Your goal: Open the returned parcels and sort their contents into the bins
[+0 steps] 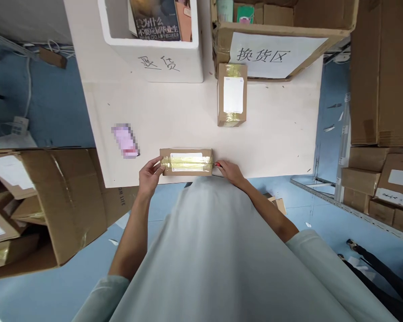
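Observation:
A small cardboard box with yellowish tape along its top over a white label lies at the table's front edge, close to my body. My left hand grips its left end, thumb and fingers at the corner. At the other end, my right hand is closed around a small red-handled cutter, whose tip points at the box's right edge by the tape. Most of the cutter is hidden in my fingers. Farther back, a second taped box with a white label rests against a large open carton.
The white table carries a white foam bin with books, the large carton with a handwritten sheet, and a blurred pinkish item. An open carton of parcels is at left; stacked boxes fill the right.

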The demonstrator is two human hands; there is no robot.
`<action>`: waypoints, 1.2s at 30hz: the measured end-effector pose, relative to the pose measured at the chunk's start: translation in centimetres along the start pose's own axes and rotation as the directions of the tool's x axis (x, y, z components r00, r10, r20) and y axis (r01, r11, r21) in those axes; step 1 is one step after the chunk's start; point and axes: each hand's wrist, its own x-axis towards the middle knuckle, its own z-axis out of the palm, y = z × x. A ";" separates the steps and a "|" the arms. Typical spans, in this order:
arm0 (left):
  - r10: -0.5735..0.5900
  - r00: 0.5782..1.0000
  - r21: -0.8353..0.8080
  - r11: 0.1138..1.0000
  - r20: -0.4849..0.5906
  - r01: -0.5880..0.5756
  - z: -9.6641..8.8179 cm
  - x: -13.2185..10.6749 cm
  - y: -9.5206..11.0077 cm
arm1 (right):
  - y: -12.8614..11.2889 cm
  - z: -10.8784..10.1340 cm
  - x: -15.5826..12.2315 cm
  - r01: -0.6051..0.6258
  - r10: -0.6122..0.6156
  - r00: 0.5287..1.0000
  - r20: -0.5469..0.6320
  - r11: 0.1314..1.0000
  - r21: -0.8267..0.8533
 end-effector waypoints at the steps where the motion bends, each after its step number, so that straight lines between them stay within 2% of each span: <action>1: -0.013 1.000 -0.020 1.000 -0.019 0.013 0.0 -0.1 0.1 | -0.1 0.3 0.2 0.003 -0.003 1.000 0.004 1.000 0.012; 6: -0.067 0.992 -0.044 0.997 -0.109 0.063 -0.7 -0.6 0.2 | -0.1 0.8 0.9 0.034 -0.034 0.999 -0.004 0.997 0.071; 11: -0.100 0.980 -0.013 0.995 -0.172 0.099 -2.3 -0.4 0.0 | -0.2 0.1 1.5 -0.073 0.069 0.997 0.031 0.979 0.191; 15: 0.010 0.985 0.152 0.988 -0.170 0.017 -3.0 -0.2 0.3 | -1.8 -0.3 2.1 -0.177 0.137 0.983 0.126 0.895 0.409; 18: 0.119 0.980 0.359 0.932 -0.159 -0.055 -2.9 -0.1 0.6 | -3.6 -0.9 2.0 -0.207 0.173 0.978 0.114 0.831 0.517; 21: 0.188 0.976 0.472 0.874 -0.112 -0.114 -2.1 0.0 0.5 | -5.2 -2.4 1.2 -0.189 0.196 0.980 0.045 0.823 0.536; 25: 0.205 0.978 0.445 0.879 -0.032 -0.169 0.1 0.4 -0.2 | -7.1 -5.6 -0.5 -0.209 0.273 0.959 -0.072 0.857 0.472; 29: 0.126 0.988 0.318 0.936 0.095 -0.150 3.5 0.9 -1.1 | -9.3 -9.0 -1.9 -0.238 0.332 0.925 -0.186 0.887 0.397; 32: 0.041 0.972 0.235 0.967 0.231 -0.096 5.5 1.1 -1.7 | -11.5 -10.4 -2.1 -0.233 0.305 0.919 -0.251 0.931 0.281; 34: 0.016 0.956 0.200 0.977 0.294 -0.078 5.8 1.2 -1.9 | -13.0 -10.6 -2.0 -0.224 0.271 0.910 -0.313 0.958 0.180; 36: 0.017 0.956 0.175 0.982 0.291 -0.071 5.0 1.4 -1.6 | -14.4 -10.6 -1.9 -0.251 0.274 0.889 -0.368 0.962 0.110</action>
